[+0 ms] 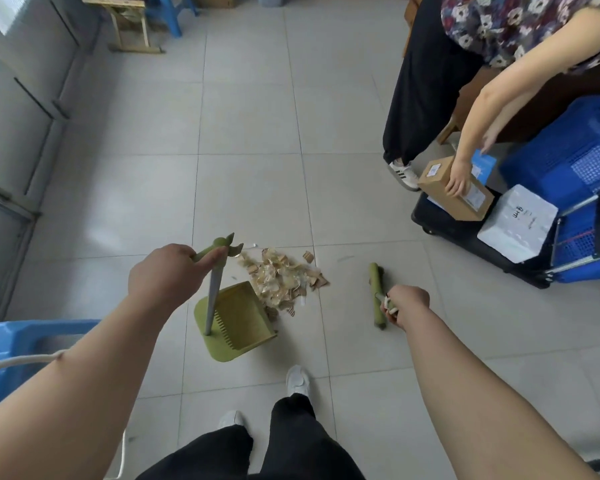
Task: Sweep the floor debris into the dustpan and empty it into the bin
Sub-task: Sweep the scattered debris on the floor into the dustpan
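Head view: left hand (163, 271) grips upright dustpan (245, 318) handle, mouth toward debris (284, 278); right hand (406, 303) grips broom (376, 289).

One each: dustpan (243, 317), broom (374, 278), debris pile (284, 278), brown box (444, 199), white box (516, 223).

A second person (499, 22) in a floral top is bending over and touching a cardboard box (465, 206) lying on a black trolley (444, 226), beside a white box (516, 223) and a blue crate (568, 157). A blue stool (169, 10) is standing beside a wooden table (111, 1).
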A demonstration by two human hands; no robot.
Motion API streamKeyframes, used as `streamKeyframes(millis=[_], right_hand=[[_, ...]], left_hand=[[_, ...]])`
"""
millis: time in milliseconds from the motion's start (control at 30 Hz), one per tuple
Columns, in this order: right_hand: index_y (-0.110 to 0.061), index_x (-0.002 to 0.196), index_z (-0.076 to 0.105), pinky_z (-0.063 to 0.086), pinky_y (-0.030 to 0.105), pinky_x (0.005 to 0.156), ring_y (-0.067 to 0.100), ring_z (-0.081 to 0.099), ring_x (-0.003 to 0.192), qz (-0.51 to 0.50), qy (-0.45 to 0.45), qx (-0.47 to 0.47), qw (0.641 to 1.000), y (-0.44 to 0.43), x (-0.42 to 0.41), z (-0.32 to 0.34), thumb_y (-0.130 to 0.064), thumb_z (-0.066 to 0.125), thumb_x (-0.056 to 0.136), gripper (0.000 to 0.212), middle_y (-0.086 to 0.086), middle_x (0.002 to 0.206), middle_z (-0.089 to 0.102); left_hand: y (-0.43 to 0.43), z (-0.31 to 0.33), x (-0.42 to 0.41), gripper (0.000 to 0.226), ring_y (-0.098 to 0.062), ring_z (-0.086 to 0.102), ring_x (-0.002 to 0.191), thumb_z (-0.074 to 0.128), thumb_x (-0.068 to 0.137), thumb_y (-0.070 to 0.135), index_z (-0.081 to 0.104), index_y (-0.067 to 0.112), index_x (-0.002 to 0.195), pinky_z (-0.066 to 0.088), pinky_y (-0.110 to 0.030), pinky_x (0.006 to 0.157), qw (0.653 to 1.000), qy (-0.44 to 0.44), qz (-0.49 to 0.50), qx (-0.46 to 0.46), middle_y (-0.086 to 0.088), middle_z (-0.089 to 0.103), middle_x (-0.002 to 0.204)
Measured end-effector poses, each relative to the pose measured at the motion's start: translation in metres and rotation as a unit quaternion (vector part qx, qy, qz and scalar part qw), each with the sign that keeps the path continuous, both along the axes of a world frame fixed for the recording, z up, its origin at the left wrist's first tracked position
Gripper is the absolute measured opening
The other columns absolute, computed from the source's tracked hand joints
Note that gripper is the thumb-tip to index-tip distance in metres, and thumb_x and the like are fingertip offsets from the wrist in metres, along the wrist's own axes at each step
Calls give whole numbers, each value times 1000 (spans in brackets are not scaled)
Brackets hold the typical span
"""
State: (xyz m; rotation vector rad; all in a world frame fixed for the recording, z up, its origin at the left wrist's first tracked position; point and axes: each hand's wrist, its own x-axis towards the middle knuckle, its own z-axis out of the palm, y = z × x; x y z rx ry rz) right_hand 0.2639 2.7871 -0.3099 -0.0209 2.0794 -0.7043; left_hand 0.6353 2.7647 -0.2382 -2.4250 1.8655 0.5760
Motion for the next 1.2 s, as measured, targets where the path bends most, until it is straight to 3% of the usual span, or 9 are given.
streamKeyframes(millis=[133,267,400,500,667,867,1100,1200], right_hand=[[-5,67,46,32,14,30,16,44,37,74,-21,-3,997,-36,11,-9,8,38,82,22,13,64,50],[-7,77,48,38,19,37,18,46,45,185,-35,22,982,-51,37,-13,7,42,83,17,12,68,52],[-11,73,42,32,15,38,14,39,40,247,-60,41,966,-53,61,-9,8,42,82,20,6,56,46],[-5,72,48,30,14,37,17,44,41,306,-29,32,951,-67,64,8,7,41,77,15,12,63,50],[-6,63,41,25,18,42,24,50,48,369,34,26,928,-92,54,44,9,45,77,20,15,54,51],[-8,75,42,26,18,42,27,49,54,477,85,12,875,-123,79,44,7,46,72,16,17,67,49],[-11,67,43,35,16,40,23,55,49,582,150,7,799,-165,127,15,2,47,75,15,10,63,51],[-9,76,49,36,18,43,23,56,54,630,167,14,759,-168,143,2,-3,48,78,6,12,72,58]], left_hand=[[-4,-1,-4,76,-21,51,46,33,78,85,48,15,54,31,-25,47,999,1,34,-1,1,49,45],[-5,1,-6,77,-20,53,48,30,79,86,50,15,54,30,-25,46,998,-15,61,-8,0,52,48],[-5,4,-7,77,-20,55,49,31,79,86,50,16,54,31,-25,46,996,-15,84,-9,-1,54,49],[-4,5,-7,77,-20,56,49,31,79,86,52,16,55,32,-25,46,995,-11,99,-7,0,55,49],[-1,5,-3,79,-20,55,50,29,77,88,53,16,55,31,-24,46,994,-14,111,-15,0,55,50],[10,4,11,81,-21,56,51,28,77,89,55,15,57,36,-25,48,987,0,158,-11,-1,56,51],[40,2,34,83,-19,60,53,24,71,93,60,19,61,47,-29,51,972,-11,233,-10,1,61,54],[53,0,39,84,-16,58,52,20,69,94,59,21,60,40,-27,47,969,-34,244,-7,2,60,52]])
